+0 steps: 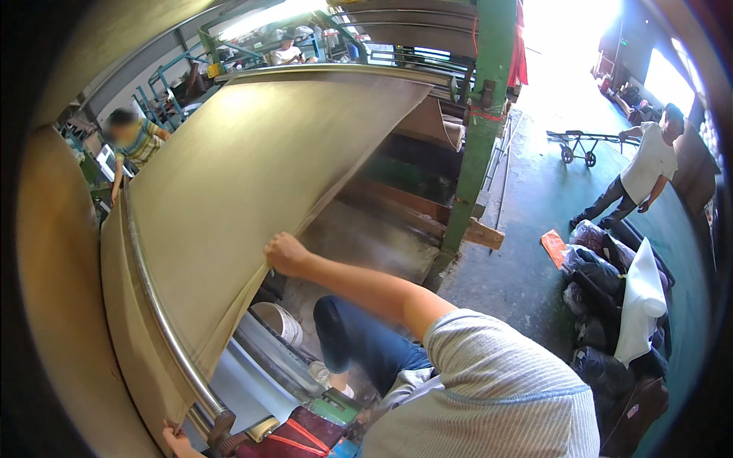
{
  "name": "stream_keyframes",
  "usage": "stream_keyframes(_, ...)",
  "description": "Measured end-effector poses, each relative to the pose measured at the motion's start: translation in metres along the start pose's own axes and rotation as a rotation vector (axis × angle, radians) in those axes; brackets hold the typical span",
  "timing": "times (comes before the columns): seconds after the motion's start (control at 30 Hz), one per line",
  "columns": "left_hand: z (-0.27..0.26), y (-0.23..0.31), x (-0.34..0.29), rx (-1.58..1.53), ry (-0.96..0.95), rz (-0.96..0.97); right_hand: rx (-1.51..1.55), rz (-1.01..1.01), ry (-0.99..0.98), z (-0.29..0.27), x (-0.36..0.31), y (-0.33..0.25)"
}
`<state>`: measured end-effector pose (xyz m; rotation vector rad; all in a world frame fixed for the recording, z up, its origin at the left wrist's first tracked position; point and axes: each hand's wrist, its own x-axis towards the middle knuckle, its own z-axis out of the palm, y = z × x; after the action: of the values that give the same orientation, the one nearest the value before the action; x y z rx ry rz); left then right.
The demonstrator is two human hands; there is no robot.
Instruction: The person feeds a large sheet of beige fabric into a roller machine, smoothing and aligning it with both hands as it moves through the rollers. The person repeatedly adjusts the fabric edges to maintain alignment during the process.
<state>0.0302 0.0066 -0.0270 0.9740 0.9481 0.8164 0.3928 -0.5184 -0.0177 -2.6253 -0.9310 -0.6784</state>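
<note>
A wide sheet of tan fabric [244, 168] slopes down from a roller at the back of a machine to a shiny metal bar [156, 298] in front of me. My right hand [286, 254] is closed in a fist on the sheet's right edge, with the arm stretched out. Folds run down the edge below that fist. Low at the left, my left hand [177, 441] pinches the fabric's border where it hangs past the bar's end. Part of this hand is cut off by the picture's rim.
A green post [481, 130] stands right of the sheet. Below its edge sits a white bucket [279, 322]. One co-worker [137, 145] stands at the sheet's far left; another person [645, 168] pulls a trolley [584, 145] near wrapped bundles [599, 275]. Someone else is at the back.
</note>
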Motion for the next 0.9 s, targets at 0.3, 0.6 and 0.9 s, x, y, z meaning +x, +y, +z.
stream_keyframes(0.3, -0.011, -0.008, 0.008, 0.109, -0.025, 0.008, 0.16, -0.126, -0.02, 0.033, -0.038, -0.059)
stream_keyframes(0.6, -0.01, -0.01, 0.009, 0.146, -0.042, 0.005, 0.21, -0.188, -0.084, 0.038, -0.043, -0.12)
stream_keyframes(0.9, -0.023, -0.006, 0.02, 0.182, -0.067, 0.004, 0.411, -0.41, -0.005, 0.028, -0.04, -0.143)
